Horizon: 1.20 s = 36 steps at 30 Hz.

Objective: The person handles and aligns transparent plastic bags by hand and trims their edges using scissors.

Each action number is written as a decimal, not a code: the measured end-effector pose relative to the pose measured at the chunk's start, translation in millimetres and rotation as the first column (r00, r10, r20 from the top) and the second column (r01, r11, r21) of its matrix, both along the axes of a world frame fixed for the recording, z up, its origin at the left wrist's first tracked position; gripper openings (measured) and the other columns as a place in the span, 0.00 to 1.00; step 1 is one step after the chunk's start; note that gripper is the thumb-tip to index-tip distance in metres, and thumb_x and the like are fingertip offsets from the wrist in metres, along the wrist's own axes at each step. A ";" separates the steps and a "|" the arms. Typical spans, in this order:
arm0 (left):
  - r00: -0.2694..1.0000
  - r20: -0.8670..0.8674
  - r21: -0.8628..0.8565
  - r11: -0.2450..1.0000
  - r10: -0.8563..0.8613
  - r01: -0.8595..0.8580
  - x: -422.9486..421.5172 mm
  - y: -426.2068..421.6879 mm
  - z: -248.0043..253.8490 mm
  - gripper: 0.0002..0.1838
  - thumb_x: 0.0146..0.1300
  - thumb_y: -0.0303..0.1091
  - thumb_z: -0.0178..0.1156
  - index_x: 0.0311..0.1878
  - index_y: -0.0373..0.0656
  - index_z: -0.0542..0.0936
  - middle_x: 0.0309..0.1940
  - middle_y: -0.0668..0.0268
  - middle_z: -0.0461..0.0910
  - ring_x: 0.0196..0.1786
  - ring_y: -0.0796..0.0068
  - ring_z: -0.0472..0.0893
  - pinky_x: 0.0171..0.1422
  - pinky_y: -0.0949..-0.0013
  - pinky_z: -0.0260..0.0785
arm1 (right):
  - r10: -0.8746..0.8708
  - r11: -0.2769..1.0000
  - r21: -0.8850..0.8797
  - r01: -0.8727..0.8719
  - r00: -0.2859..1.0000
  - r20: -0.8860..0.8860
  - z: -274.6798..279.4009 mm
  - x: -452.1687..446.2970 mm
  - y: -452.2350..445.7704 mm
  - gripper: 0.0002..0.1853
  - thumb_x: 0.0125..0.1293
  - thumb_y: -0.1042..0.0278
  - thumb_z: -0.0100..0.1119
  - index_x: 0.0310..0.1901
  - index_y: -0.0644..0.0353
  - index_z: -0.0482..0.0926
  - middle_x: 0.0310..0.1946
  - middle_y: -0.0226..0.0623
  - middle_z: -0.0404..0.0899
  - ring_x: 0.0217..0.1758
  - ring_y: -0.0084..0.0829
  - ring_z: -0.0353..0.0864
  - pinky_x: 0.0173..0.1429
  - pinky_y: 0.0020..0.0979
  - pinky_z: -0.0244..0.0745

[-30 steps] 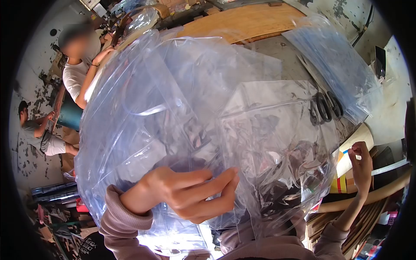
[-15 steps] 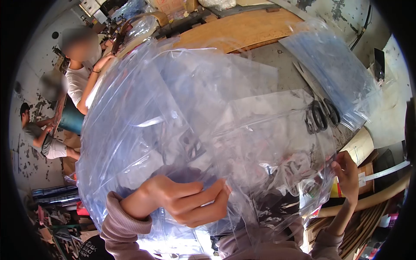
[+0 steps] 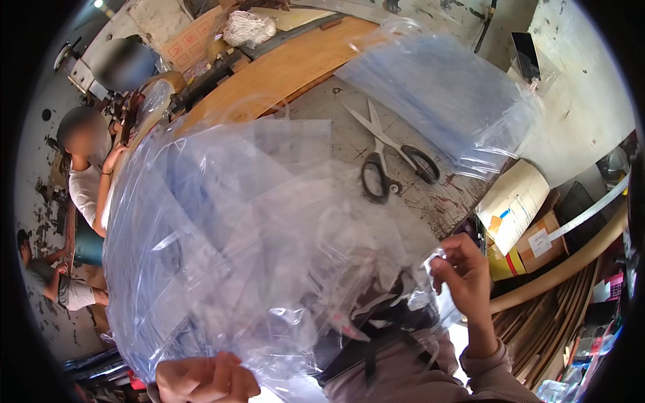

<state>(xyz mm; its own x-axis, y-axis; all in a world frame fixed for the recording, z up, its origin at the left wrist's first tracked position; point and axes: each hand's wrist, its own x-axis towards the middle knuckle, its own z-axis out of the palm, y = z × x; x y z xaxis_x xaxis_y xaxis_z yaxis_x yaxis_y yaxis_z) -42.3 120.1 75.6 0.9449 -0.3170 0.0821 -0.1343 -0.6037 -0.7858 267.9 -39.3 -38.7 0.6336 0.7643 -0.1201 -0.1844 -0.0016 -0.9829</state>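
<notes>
Left of and below the scissors (image 3: 381, 138), clear, crinkled film (image 3: 248, 228) spreads in glossy folds over the scratched desk (image 3: 437, 208). Lower right of the scissors, my right hand (image 3: 465, 272) pinches the film's edge; far lower left of them, my left hand (image 3: 205, 378) is curled, whether round film I cannot tell. Smooth bluish sheets (image 3: 443, 94) lie flat, upper right of the scissors. Lower right of them sits a carton (image 3: 547, 258), contents hidden.
</notes>
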 end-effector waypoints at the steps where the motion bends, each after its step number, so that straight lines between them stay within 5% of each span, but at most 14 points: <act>1: 1.000 -0.029 0.006 1.000 -0.007 0.007 -9.1 -5.8 2.9 0.12 0.51 0.17 0.54 0.29 0.49 0.66 0.29 0.72 0.65 0.33 0.83 0.74 0.29 0.76 0.59 | 0.035 0.999 -0.020 -0.034 0.999 0.037 -3.0 -3.9 0.8 0.08 0.61 0.78 0.58 0.41 0.64 0.71 0.24 0.30 0.77 0.21 0.14 0.72 0.24 0.16 0.66; 4: 0.998 -0.054 0.055 0.998 -0.022 0.025 -21.2 -22.1 23.7 0.07 0.58 0.24 0.58 0.29 0.45 0.70 0.31 0.69 0.66 0.36 0.84 0.76 0.32 0.77 0.62 | 0.093 0.995 0.033 -0.093 0.996 0.015 -2.5 -16.6 11.6 0.08 0.61 0.78 0.58 0.41 0.64 0.71 0.24 0.30 0.77 0.21 0.14 0.72 0.23 0.16 0.66; 5: 0.995 -0.090 0.128 0.991 0.045 -0.034 -43.2 -30.3 24.1 0.08 0.54 0.23 0.61 0.37 0.43 0.75 0.41 0.65 0.72 0.43 0.74 0.78 0.40 0.72 0.69 | 0.115 0.993 0.025 -0.115 0.993 0.013 2.5 -21.9 16.2 0.08 0.62 0.77 0.58 0.41 0.64 0.71 0.24 0.30 0.77 0.21 0.13 0.72 0.23 0.16 0.66; 7: 0.988 0.126 0.254 0.960 0.089 -0.118 -70.5 -26.6 8.0 0.08 0.53 0.18 0.57 0.31 0.41 0.68 0.29 0.66 0.68 0.33 0.75 0.77 0.30 0.74 0.64 | 0.145 0.989 0.026 -0.145 0.989 0.002 10.2 -31.1 30.0 0.07 0.62 0.77 0.57 0.41 0.63 0.72 0.24 0.30 0.77 0.21 0.13 0.72 0.23 0.16 0.66; 9: 0.912 0.115 0.127 0.905 0.393 -0.406 -85.7 -30.3 19.6 0.07 0.55 0.18 0.57 0.37 0.35 0.71 0.36 0.56 0.74 0.35 0.63 0.79 0.33 0.66 0.68 | 0.208 0.960 0.174 -0.217 0.976 0.072 18.6 -36.3 47.7 0.07 0.62 0.75 0.56 0.41 0.64 0.72 0.24 0.33 0.78 0.21 0.18 0.75 0.25 0.20 0.67; 13: 0.358 0.184 -0.082 0.377 0.915 -0.923 -64.2 -30.1 29.7 0.15 0.55 0.23 0.59 0.47 0.37 0.75 0.52 0.57 0.75 0.56 0.56 0.74 0.62 0.52 0.62 | 0.297 0.911 0.166 -0.378 0.879 0.372 21.6 -39.3 86.3 0.09 0.63 0.73 0.55 0.43 0.65 0.73 0.25 0.38 0.78 0.23 0.27 0.78 0.28 0.24 0.69; 16: 0.329 0.120 -0.480 0.345 0.937 -0.807 -64.9 -80.9 2.9 0.24 0.54 0.36 0.61 0.54 0.37 0.73 0.58 0.55 0.70 0.62 0.53 0.68 0.67 0.51 0.58 | 0.380 0.881 0.085 -0.466 0.801 0.462 16.1 -36.1 96.2 0.12 0.65 0.74 0.52 0.49 0.68 0.73 0.28 0.34 0.78 0.27 0.20 0.77 0.34 0.20 0.72; 18: 0.454 0.075 -0.740 0.355 0.888 -0.572 8.7 -121.4 -11.8 0.19 0.50 0.24 0.63 0.49 0.41 0.76 0.54 0.59 0.72 0.51 0.61 0.77 0.53 0.61 0.71 | 0.369 0.877 -0.007 -0.480 0.664 0.651 12.1 -31.3 95.8 0.13 0.64 0.75 0.54 0.50 0.68 0.73 0.30 0.34 0.79 0.29 0.20 0.78 0.33 0.20 0.72; 19: 0.544 -0.045 -0.896 0.207 0.838 -0.393 25.4 -133.6 -32.6 0.28 0.49 0.26 0.64 0.57 0.39 0.72 0.59 0.55 0.70 0.57 0.52 0.73 0.63 0.51 0.62 | 0.380 0.872 -0.016 -0.489 0.656 0.652 14.5 -31.7 95.8 0.13 0.64 0.75 0.54 0.50 0.68 0.73 0.30 0.34 0.79 0.29 0.20 0.78 0.33 0.20 0.72; 21: 0.675 -0.261 -0.898 0.082 0.690 -0.432 67.2 -123.9 -61.5 0.39 0.48 0.56 0.66 0.59 0.39 0.71 0.61 0.38 0.61 0.62 0.40 0.65 0.53 0.50 0.71 | 0.517 0.853 -0.077 -0.516 0.814 0.264 20.9 -31.4 92.1 0.14 0.64 0.74 0.55 0.50 0.67 0.73 0.31 0.36 0.78 0.31 0.23 0.79 0.31 0.21 0.73; 25: 0.609 -0.073 -0.959 0.113 0.790 -0.262 126.9 -115.1 -87.6 0.36 0.54 0.56 0.60 0.60 0.41 0.70 0.61 0.42 0.61 0.60 0.44 0.67 0.53 0.54 0.68 | 0.551 0.828 0.070 -0.556 0.831 0.077 18.8 -24.3 82.3 0.14 0.64 0.75 0.53 0.51 0.68 0.72 0.34 0.40 0.79 0.34 0.27 0.80 0.32 0.25 0.77; 28: 0.529 0.003 -0.981 0.106 0.848 -0.164 130.3 -102.2 -98.4 0.32 0.57 0.54 0.58 0.55 0.37 0.71 0.49 0.50 0.68 0.49 0.52 0.72 0.45 0.58 0.67 | 0.464 0.883 0.056 -0.466 0.848 -0.258 27.1 -17.3 61.6 0.13 0.65 0.80 0.47 0.51 0.67 0.70 0.43 0.43 0.76 0.47 0.29 0.78 0.49 0.27 0.78; 33: 0.474 0.053 -0.986 0.122 0.879 -0.115 138.4 -89.6 -101.6 0.27 0.57 0.56 0.57 0.43 0.38 0.72 0.37 0.57 0.69 0.38 0.57 0.73 0.39 0.60 0.66 | 0.489 0.867 0.120 -0.484 0.872 -0.023 20.0 -30.5 34.8 0.18 0.61 0.85 0.48 0.54 0.65 0.70 0.47 0.41 0.75 0.51 0.29 0.76 0.48 0.27 0.78; 36: 0.506 0.034 -0.999 0.045 0.862 -0.009 136.2 -82.1 -96.7 0.21 0.59 0.51 0.56 0.35 0.38 0.72 0.30 0.60 0.71 0.29 0.61 0.74 0.31 0.64 0.66 | 0.610 0.792 -0.070 -0.606 0.783 0.121 43.0 -36.4 33.5 0.22 0.56 0.81 0.58 0.54 0.61 0.70 0.48 0.37 0.73 0.51 0.29 0.76 0.48 0.28 0.79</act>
